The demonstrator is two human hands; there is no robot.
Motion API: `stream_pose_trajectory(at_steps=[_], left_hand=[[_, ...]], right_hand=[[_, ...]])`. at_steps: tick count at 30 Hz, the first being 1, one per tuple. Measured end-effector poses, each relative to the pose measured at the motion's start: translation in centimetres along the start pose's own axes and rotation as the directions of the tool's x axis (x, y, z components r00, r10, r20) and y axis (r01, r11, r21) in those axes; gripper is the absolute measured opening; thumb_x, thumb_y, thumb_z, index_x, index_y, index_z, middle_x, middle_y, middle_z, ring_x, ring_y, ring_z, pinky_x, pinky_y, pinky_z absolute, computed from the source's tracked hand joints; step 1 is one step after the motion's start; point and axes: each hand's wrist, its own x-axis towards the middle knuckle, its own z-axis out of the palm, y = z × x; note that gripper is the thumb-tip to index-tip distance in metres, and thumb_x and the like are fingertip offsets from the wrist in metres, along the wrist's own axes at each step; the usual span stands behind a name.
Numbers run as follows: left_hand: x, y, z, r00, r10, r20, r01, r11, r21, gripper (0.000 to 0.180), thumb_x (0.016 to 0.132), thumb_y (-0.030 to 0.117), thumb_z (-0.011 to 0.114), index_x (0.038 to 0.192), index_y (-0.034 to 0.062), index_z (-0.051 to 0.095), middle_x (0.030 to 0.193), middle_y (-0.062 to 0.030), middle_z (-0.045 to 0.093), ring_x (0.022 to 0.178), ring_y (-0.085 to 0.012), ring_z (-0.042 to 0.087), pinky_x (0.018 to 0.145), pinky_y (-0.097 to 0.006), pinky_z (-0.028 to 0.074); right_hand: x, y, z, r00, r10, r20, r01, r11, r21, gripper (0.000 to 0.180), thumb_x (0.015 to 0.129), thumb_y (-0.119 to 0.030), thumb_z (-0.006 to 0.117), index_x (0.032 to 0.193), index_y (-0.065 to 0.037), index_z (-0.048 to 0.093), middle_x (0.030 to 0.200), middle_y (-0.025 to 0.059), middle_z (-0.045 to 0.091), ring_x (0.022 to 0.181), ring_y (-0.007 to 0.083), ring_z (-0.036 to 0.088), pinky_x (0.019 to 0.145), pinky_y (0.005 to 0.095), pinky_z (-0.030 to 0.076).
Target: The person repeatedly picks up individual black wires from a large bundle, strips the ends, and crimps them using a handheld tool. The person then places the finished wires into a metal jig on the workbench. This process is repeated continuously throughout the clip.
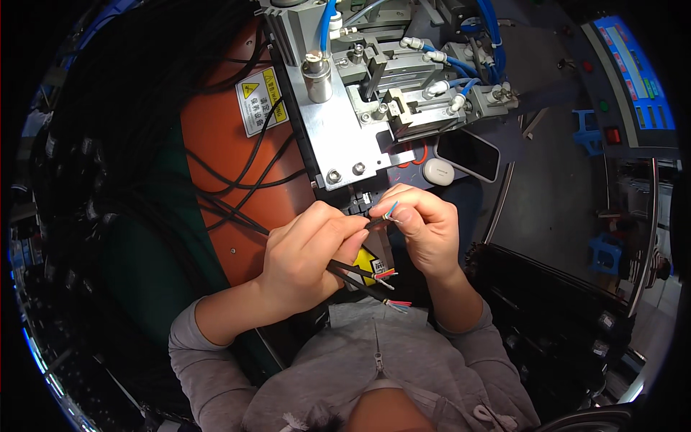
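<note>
My left hand [306, 248] is closed around several black cables. One cable end [376, 222] points up to the right, and its thin coloured wires [391, 211] reach my right hand [434, 234], which pinches at them with thumb and forefinger. Below my left fingers stick out two more stripped cable ends, an upper one [353, 270] with red, orange and white wires and a lower one [367, 289] with pink and blue wires. Both hands are just in front of the metal plate [345, 155] of a machine.
Pneumatic cylinders [425, 115] with blue hoses stand beyond the plate. Black cables [245, 191] run over an orange surface [216, 122] at left, beside a large dark bundle. A white earbud case [437, 172] and a phone [469, 154] lie at right, below a screen [633, 72].
</note>
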Motion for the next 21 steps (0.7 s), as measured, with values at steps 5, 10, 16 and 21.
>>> stream_pose_trajectory(at_steps=[5,10,16,21], left_hand=[[-0.1,0.2,0.1,0.999,-0.037,-0.009,0.037,0.999,-0.003,0.018,0.075,0.002,0.071,0.091,0.0002,0.063,0.074,-0.0086,0.056,0.058,-0.0216,0.059,0.049,-0.031,0.046],[0.2,-0.1,0.6,0.993,-0.117,-0.026,0.113,0.986,-0.127,0.018,0.076,0.003,0.072,0.091,0.0008,0.063,0.076,-0.0087,0.058,0.060,-0.0220,0.060,0.050,-0.031,0.046],[0.1,-0.2,0.0,0.999,-0.052,0.007,0.053,0.997,-0.064,0.019,0.075,0.005,0.073,0.092,0.0017,0.064,0.076,-0.0080,0.059,0.062,-0.0215,0.060,0.051,-0.031,0.047],[0.3,0.0,0.3,1.000,-0.024,0.004,0.024,0.999,-0.025,0.020,0.073,0.006,0.074,0.090,0.0025,0.063,0.076,-0.0072,0.059,0.059,-0.0210,0.060,0.050,-0.031,0.047]], right_hand=[[0.3,-0.4,0.8,0.998,-0.052,-0.037,0.051,0.999,-0.004,0.010,0.082,-0.001,0.069,0.092,0.003,0.067,0.089,0.0082,0.066,0.080,0.0122,0.061,0.071,0.0241,0.049],[0.6,-0.7,1.7,0.921,-0.389,0.023,0.310,0.694,-0.650,0.012,0.075,0.002,0.073,0.085,0.002,0.067,0.081,0.0096,0.068,0.076,0.0180,0.063,0.071,0.0287,0.050],[0.5,-1.9,1.6,0.974,-0.214,-0.079,0.150,0.863,-0.482,0.014,0.075,0.000,0.074,0.087,0.002,0.069,0.081,0.0102,0.068,0.074,0.0178,0.064,0.070,0.0281,0.051],[0.0,-1.9,1.2,0.963,-0.263,-0.056,0.189,0.811,-0.553,0.014,0.073,0.003,0.074,0.085,0.003,0.067,0.082,0.0121,0.068,0.074,0.0174,0.064,0.067,0.0268,0.050]])
